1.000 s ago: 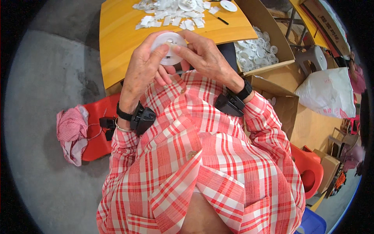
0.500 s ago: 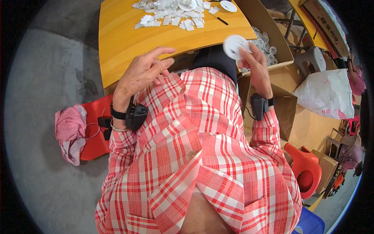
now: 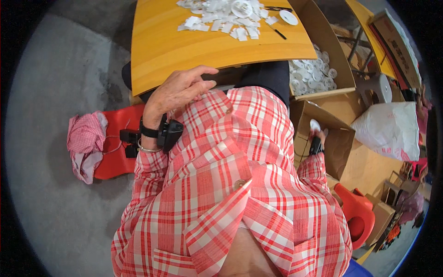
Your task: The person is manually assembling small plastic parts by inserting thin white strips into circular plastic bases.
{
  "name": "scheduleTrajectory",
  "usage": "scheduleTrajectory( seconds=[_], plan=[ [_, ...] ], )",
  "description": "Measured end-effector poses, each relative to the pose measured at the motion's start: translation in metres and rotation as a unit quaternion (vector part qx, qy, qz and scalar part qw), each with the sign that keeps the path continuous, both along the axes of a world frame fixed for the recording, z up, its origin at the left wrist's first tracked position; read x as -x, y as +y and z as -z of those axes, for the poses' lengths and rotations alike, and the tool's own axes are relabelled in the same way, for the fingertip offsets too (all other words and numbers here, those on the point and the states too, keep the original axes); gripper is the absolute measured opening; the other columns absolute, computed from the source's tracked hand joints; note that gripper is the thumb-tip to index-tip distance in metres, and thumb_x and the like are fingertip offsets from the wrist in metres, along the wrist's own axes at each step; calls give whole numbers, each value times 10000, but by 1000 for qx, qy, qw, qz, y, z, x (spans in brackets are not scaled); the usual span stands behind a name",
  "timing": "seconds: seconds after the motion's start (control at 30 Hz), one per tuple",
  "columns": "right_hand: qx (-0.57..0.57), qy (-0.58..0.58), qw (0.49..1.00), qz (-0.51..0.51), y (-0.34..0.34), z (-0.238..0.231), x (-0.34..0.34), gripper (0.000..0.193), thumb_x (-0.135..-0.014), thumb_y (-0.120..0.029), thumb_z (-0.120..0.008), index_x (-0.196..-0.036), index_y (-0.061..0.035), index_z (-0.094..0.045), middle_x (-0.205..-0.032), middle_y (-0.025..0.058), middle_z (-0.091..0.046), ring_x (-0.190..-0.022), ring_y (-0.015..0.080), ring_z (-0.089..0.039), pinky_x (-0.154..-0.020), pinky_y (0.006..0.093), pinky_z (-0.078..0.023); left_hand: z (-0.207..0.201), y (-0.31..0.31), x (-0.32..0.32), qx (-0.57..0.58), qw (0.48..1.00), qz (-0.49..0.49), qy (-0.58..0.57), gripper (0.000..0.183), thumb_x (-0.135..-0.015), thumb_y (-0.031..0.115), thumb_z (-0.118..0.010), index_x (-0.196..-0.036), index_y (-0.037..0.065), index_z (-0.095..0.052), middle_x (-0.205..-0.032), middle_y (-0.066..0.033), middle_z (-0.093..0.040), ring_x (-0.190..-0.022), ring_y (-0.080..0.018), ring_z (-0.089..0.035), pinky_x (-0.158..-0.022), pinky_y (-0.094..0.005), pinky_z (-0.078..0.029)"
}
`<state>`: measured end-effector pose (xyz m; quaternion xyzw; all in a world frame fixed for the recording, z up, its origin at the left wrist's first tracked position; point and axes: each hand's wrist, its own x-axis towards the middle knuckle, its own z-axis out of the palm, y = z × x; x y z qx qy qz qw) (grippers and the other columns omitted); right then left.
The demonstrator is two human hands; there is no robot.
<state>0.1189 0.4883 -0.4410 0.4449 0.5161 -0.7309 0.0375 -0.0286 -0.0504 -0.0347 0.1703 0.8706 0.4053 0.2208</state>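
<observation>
My left hand (image 3: 180, 90) rests in front of my lap, just off the near edge of the yellow table (image 3: 217, 48). Its index finger and thumb stretch apart, and nothing lies between them. Down at my right side, my right hand (image 3: 319, 135) reaches into an open cardboard box (image 3: 339, 134). A small white plastic disc (image 3: 314, 125) shows at its fingers, which appear to grip it, though they are partly hidden. On the table are a heap of white plastic pieces (image 3: 214, 18), a separate white disc (image 3: 288, 17) and a thin black tool (image 3: 279, 33).
A larger carton (image 3: 330, 44) full of white discs (image 3: 314, 76) stands right of the table. Beyond the box are a white sack (image 3: 390, 129) and a red stool (image 3: 353, 212). A red chair (image 3: 115, 159) with a checked cloth (image 3: 85, 138) stands at left.
My right hand has carried the white disc from beside the table's edge down into the cardboard box. My left hand keeps nearly the same pose, while the whole view has shifted slightly.
</observation>
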Motion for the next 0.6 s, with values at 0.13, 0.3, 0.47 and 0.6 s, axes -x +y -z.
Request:
scheduleTrajectory(
  seconds=[0.13, 0.3, 0.47, 0.6],
  plan=[
    [297, 94, 946, 86, 30, 94, -75, 167, -848, -77, -477, -933, 44, -555, -768, 122, -615, -485, 185, -518, -423, 265, -411, 8, -16, 3, -2, 999, 17, 35, 338, -892, 220, -548, -1200, 82, -533, -731, -61, -616, -656, -116, -585, -595, -250, -457],
    [171, -118, 972, 106, -49, 52, -54, 160, -838, -68, -498, -931, 61, -520, -774, 165, -625, -461, 192, -513, -410, 253, -428, 6, -10, 6, 38, 999, 15, 28, 371, -886, 289, -550, -1183, 67, -541, -774, -104, -638, -700, -178, -617, -624, -285, -476],
    [32, 21, 999, -11, -37, -27, 3, 131, -846, -138, -561, -885, -13, -575, -693, 117, -635, -472, 136, -508, -426, 233, -398, 22, -13, 20, 16, 999, 11, 28, 418, -880, 360, -551, -1161, 50, -551, -796, -136, -648, -727, -230, -637, -650, -321, -492],
    [-128, 125, 980, 91, -50, -83, 66, 174, -866, -178, -576, -921, -13, -581, -666, 72, -626, -486, 112, -507, -453, 220, -393, 37, -19, 48, 2, 998, -18, 61, 428, -873, 376, -550, -1144, 44, -557, -778, -129, -635, -720, -235, -624, -654, -317, -489]
  ],
)
